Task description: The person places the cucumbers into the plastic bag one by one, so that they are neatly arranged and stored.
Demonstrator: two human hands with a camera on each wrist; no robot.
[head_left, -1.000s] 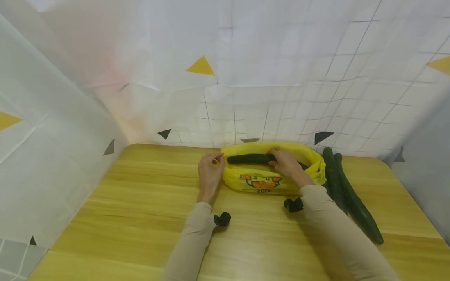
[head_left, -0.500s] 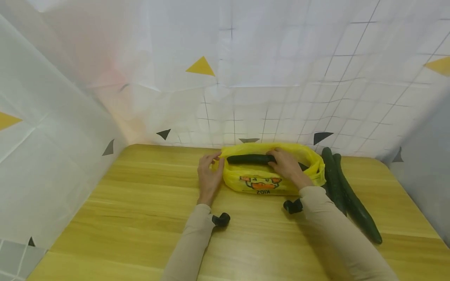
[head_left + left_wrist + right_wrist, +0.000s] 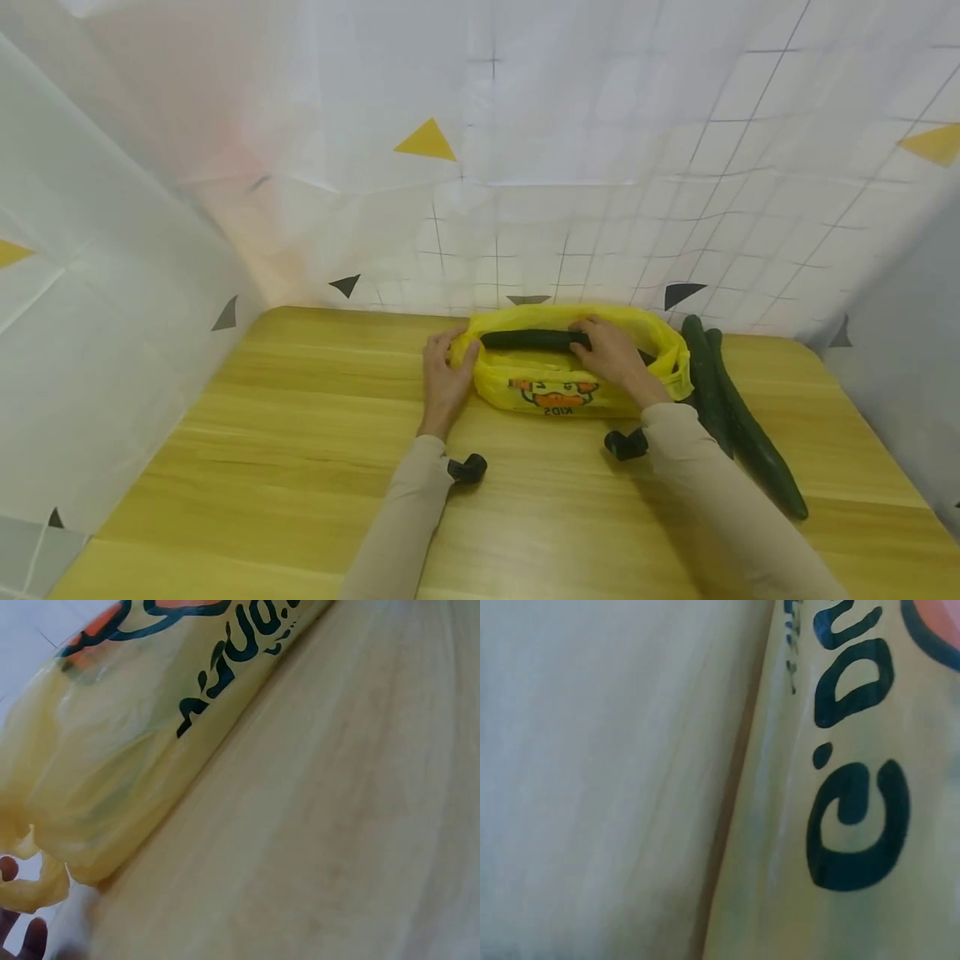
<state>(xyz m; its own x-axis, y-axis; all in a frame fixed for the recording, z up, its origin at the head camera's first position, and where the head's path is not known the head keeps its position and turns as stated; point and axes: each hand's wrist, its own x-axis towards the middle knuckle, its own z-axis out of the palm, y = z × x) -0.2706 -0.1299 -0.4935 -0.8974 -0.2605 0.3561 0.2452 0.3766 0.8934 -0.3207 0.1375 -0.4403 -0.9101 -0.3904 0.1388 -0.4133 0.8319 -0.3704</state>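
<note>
A yellow plastic bag (image 3: 558,398) with a printed cartoon lies on its base with its mouth facing up. Inside it a dark green cucumber (image 3: 525,340) lies lengthwise, and my right hand (image 3: 611,354) grips it near its middle. Part of another green thing shows behind that hand's wrist side. My left hand (image 3: 444,375) is at the bag's left end, thumb and fingers spread apart around the handle loop. In the left wrist view, fingertips (image 3: 34,939) show beside the loop (image 3: 34,892). The right wrist view has only the bag's printed side (image 3: 855,825) and the tabletop.
Two long cucumbers (image 3: 761,442) lie side by side on the wooden table (image 3: 300,433), right of the bag and partly behind the right sleeve. A white patterned sheet (image 3: 360,208) rises behind the table's back edge. Black wrist devices (image 3: 468,469) sit on both cuffs.
My left thumb and fingers have parted from their pinch at the bag's left end and spread around it. My right hand stays on the cucumber. The view has shifted slightly.
</note>
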